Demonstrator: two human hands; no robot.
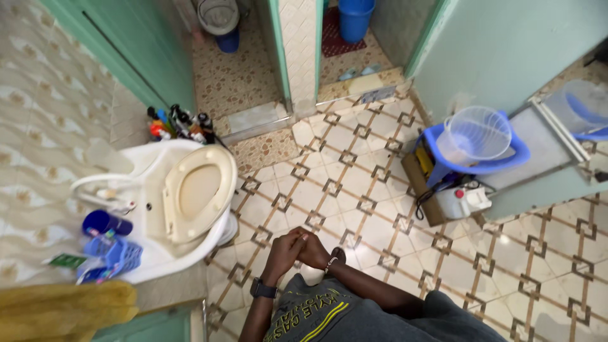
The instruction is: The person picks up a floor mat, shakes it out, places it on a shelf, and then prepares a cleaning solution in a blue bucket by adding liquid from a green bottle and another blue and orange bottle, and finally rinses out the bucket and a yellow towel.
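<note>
I see a tiled floor (380, 190), cream with brown square insets. On it, by the right wall, stands a blue basket (506, 158) with a clear plastic colander (476, 134) inside, and just in front of it a small white appliance (462, 201) with a black cord. On the left, the white sink basin (152, 209) carries a blue cup (104, 223), a small blue crate (120, 253) and bottles (177, 123) at its far rim. A blue bucket (353, 19) stands in the doorway beyond.

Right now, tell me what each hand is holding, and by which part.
Nothing is held. The left hand and right hand are clasped together in front of the body, above the tiled floor.
</note>
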